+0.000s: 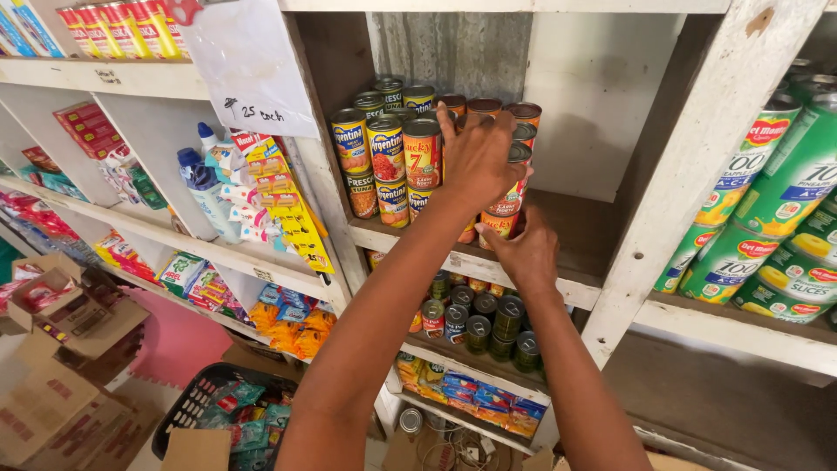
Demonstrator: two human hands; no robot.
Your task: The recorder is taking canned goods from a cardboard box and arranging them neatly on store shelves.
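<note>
Shelf stock, canned goods bay, head view.

- Left hand (pixel 478 157): reaching up w/ fingers spread, palm lying over the top tins of the stacked cans (pixel 514 166) at the right end of the can group. Touching; not closing round any single tin that I can make out.
- Right hand (pixel 526 253): sitting lower, at the front edge of the same shelf (pixel 602 262), fingers curling around the bottom orange can (pixel 499 223) of that stack. Grip partly hidden by the hand itself.
- Stacked cans: standing upright, 3–4 high, approx mid-shelf; right half of the shelf beside them is showing bare board.
- Blue-and-yellow label cans (pixel 385 148): standing upright in two tiers at the left end of the shelf, just beside the stack being handled; red-label can (pixel 422 153) sitting between the two groups.
- Shelf below: small dark tins (pixel 475 323) lying close together, tops facing up, under the right forearm.
- Right bay: green cans (pixel 767 218), large, lying stacked on their sides, well apart from both hands.
- Left bays: bottles (pixel 202 179), hanging yellow sachet strips (pixel 288 209), snack packets.
- Floor, lower left: open cardboard boxes (pixel 52 349); black basket (pixel 187 410) holding packets.
</note>
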